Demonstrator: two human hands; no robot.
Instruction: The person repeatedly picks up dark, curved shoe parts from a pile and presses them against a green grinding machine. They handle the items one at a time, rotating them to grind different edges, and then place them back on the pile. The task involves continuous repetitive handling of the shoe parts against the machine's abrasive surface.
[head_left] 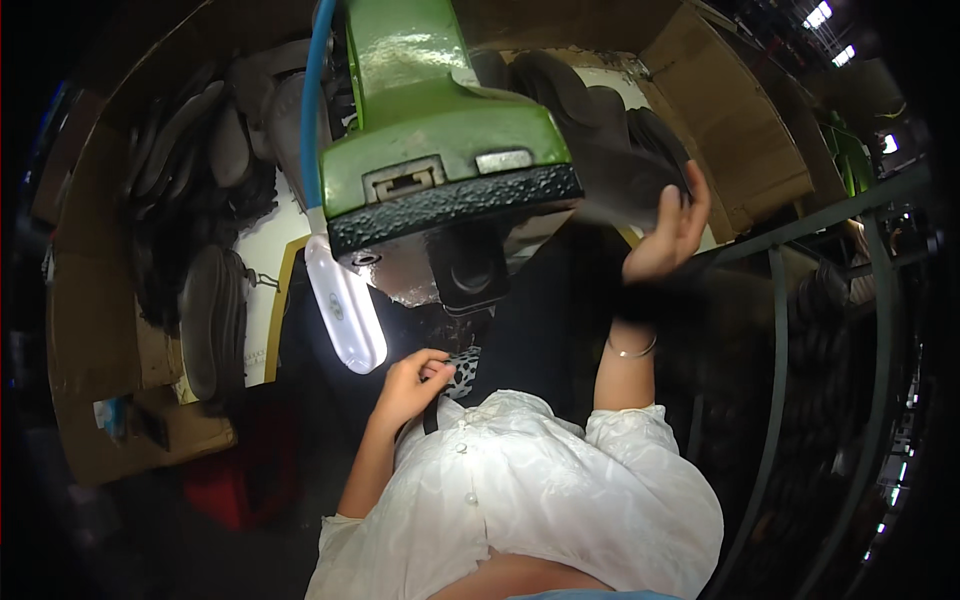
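In front of me stands a green machine head (440,130), probably a sewing machine, its working end hidden beneath it. My left hand (415,385) is below it, fingers pinched on a spotted black-and-white piece of material (462,372). My right hand (668,235) is raised at the right of the machine, fingers apart and pointing away from me. Beside its fingers is a blurred dark shoe sole (635,185); whether they touch, I cannot tell. A dark blurred band (660,300) crosses my right wrist.
A lit white lamp (345,310) hangs left of the machine, by a blue hose (312,110). Dark soles (210,310) pile up on the left, more at the back right. Cardboard walls (735,130) surround the table. A metal rack (780,330) stands right, a red stool-like object (225,495) lower left.
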